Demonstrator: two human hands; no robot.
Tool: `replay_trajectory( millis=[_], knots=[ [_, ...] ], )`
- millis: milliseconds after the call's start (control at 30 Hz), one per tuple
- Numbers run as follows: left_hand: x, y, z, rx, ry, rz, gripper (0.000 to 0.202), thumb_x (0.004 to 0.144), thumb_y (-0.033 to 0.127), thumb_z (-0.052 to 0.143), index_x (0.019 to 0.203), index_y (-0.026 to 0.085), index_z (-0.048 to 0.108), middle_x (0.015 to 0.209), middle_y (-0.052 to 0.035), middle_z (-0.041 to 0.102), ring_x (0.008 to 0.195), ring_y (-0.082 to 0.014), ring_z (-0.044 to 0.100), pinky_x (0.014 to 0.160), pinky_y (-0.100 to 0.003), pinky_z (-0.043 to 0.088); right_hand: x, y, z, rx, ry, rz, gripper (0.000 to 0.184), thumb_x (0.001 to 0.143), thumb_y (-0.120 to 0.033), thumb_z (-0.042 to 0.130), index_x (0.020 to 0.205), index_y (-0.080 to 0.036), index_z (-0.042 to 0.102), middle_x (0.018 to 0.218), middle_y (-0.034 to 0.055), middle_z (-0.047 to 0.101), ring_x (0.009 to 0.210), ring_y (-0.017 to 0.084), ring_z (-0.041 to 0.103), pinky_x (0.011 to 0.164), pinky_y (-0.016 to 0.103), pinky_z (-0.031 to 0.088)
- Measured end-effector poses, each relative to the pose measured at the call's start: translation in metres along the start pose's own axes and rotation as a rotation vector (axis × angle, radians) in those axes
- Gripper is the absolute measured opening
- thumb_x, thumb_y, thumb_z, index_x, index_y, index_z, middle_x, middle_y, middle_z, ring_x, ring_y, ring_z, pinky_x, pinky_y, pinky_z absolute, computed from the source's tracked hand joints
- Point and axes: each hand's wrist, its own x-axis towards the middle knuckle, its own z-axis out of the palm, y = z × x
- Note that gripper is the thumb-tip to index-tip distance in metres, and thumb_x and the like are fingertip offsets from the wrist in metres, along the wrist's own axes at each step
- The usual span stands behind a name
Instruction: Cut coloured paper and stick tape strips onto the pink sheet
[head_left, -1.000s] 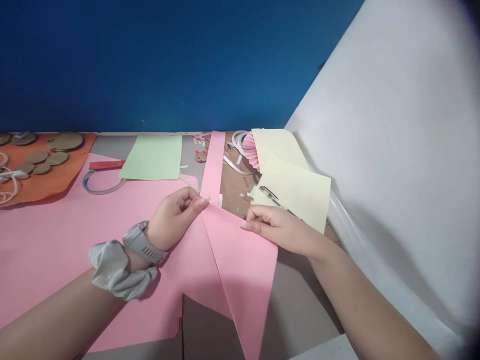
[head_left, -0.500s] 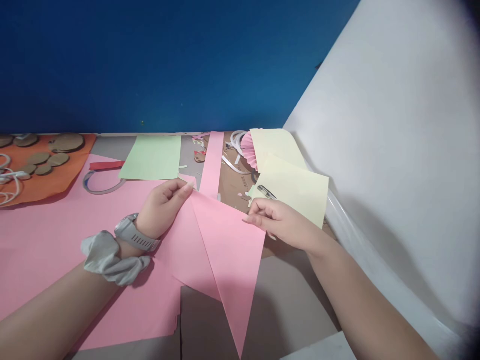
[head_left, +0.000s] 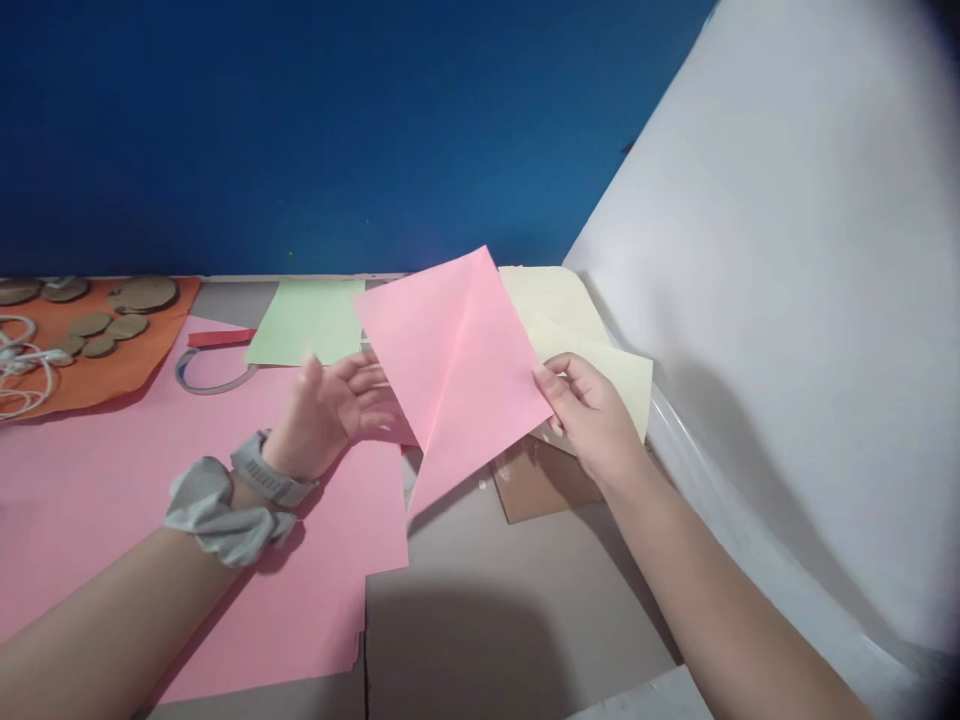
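My right hand (head_left: 589, 415) pinches the right edge of a creased pink paper square (head_left: 457, 365) and holds it up, tilted, above the table. My left hand (head_left: 330, 405) hovers just left of that sheet with fingers spread, holding nothing; its wrist carries a grey watch and a grey scrunchie. Beneath the left arm lies a large pink sheet (head_left: 150, 480) flat on the table.
A pale green sheet (head_left: 307, 320) and pale yellow sheets (head_left: 570, 320) lie at the back. An orange sheet with cardboard discs (head_left: 112, 330) sits far left, beside a white cable (head_left: 22, 365). Brown cardboard (head_left: 536, 485) lies under the raised paper. A white slanted surface (head_left: 787, 300) rises at right.
The pink square was lying on the table held by both hands; now my right hand has lifted and swung it up and back, and my left hand has let go and opened.
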Motion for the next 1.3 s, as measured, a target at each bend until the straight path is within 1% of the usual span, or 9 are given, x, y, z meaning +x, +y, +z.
replay_trajectory(
  millis=[67,100,233,433,567,700,900,1133,1300],
  knots=[
    [-0.003,-0.004,0.005,0.131,-0.176,-0.076,0.068,0.064,0.069,0.061,0.112,0.020,0.058,0.094,-0.0074,0.066,0.075,-0.0199,0.062,0.063,-0.033,0.053,0.000,-0.003,0.006,0.002,0.022,-0.003,0.029,0.086,-0.050,0.054,0.076,-0.023,0.047,0.050,-0.0092,0.036,0.041,0.006,0.035,0.039,0.018,0.026],
    [-0.005,-0.005,0.009,0.226,-0.186,-0.095,0.059,0.069,0.062,0.062,0.110,0.019,0.059,0.091,-0.0072,0.066,0.075,-0.0200,0.063,0.064,-0.032,0.052,-0.001,-0.005,0.008,-0.002,0.021,-0.006,0.029,0.086,-0.050,0.054,0.077,-0.023,0.047,0.050,-0.0091,0.037,0.041,0.006,0.037,0.040,0.018,0.028],
    [-0.009,-0.005,0.020,0.609,-0.058,-0.070,0.036,0.075,0.050,0.062,0.081,0.015,0.063,0.070,-0.0035,0.064,0.071,-0.0199,0.060,0.060,-0.029,0.047,-0.002,-0.010,0.014,-0.044,0.000,-0.003,0.029,0.086,-0.049,0.054,0.076,-0.023,0.046,0.051,-0.0086,0.039,0.043,0.007,0.045,0.044,0.019,0.034],
    [-0.008,-0.004,0.021,0.854,0.047,0.005,0.040,0.082,0.051,0.052,0.060,0.018,0.044,0.054,0.0052,0.040,0.051,-0.0086,0.036,0.047,-0.022,0.032,0.001,-0.005,0.008,-0.077,-0.085,-0.008,0.029,0.089,-0.048,0.049,0.074,-0.023,0.048,0.063,-0.0046,0.047,0.053,0.010,0.048,0.052,0.022,0.040],
    [-0.011,-0.007,0.023,0.893,-0.078,0.031,0.041,0.083,0.048,0.052,0.057,0.019,0.038,0.055,0.0059,0.031,0.050,-0.0078,0.029,0.045,-0.021,0.026,0.002,-0.004,0.005,-0.021,-0.084,-0.013,0.031,0.089,-0.051,0.047,0.078,-0.024,0.054,0.076,-0.0006,0.056,0.071,0.015,0.054,0.066,0.026,0.045],
    [-0.013,-0.007,0.024,0.877,-0.202,0.017,0.040,0.082,0.048,0.052,0.059,0.020,0.036,0.058,0.0053,0.031,0.051,-0.0081,0.029,0.045,-0.022,0.025,0.000,-0.001,0.005,0.060,-0.078,0.055,0.033,0.087,-0.056,0.046,0.085,-0.025,0.058,0.082,0.0018,0.061,0.077,0.020,0.058,0.067,0.029,0.047],
    [-0.014,-0.008,0.022,0.948,-0.219,-0.042,0.051,0.082,0.050,0.052,0.053,0.021,0.022,0.052,0.0064,0.020,0.047,-0.0072,0.018,0.042,-0.024,0.015,-0.003,-0.001,0.007,0.085,-0.136,0.095,0.035,0.088,-0.056,0.044,0.087,-0.025,0.060,0.087,0.0028,0.064,0.081,0.021,0.059,0.072,0.031,0.049],
    [-0.012,-0.009,0.021,1.022,-0.222,-0.089,0.049,0.080,0.051,0.053,0.055,0.021,0.023,0.055,0.0056,0.020,0.051,-0.0085,0.018,0.045,-0.025,0.016,0.000,0.000,0.007,0.014,-0.048,0.064,0.038,0.088,-0.057,0.043,0.078,-0.023,0.056,0.080,0.0018,0.061,0.072,0.019,0.057,0.067,0.030,0.047],
    [-0.012,-0.009,0.019,1.050,-0.277,-0.093,0.049,0.079,0.049,0.055,0.053,0.021,0.025,0.052,0.0063,0.020,0.049,-0.0080,0.019,0.044,-0.025,0.015,0.003,0.007,0.006,0.053,-0.010,0.013,0.037,0.087,-0.058,0.043,0.084,-0.024,0.058,0.079,0.0021,0.062,0.074,0.020,0.060,0.066,0.031,0.049]
  ],
)
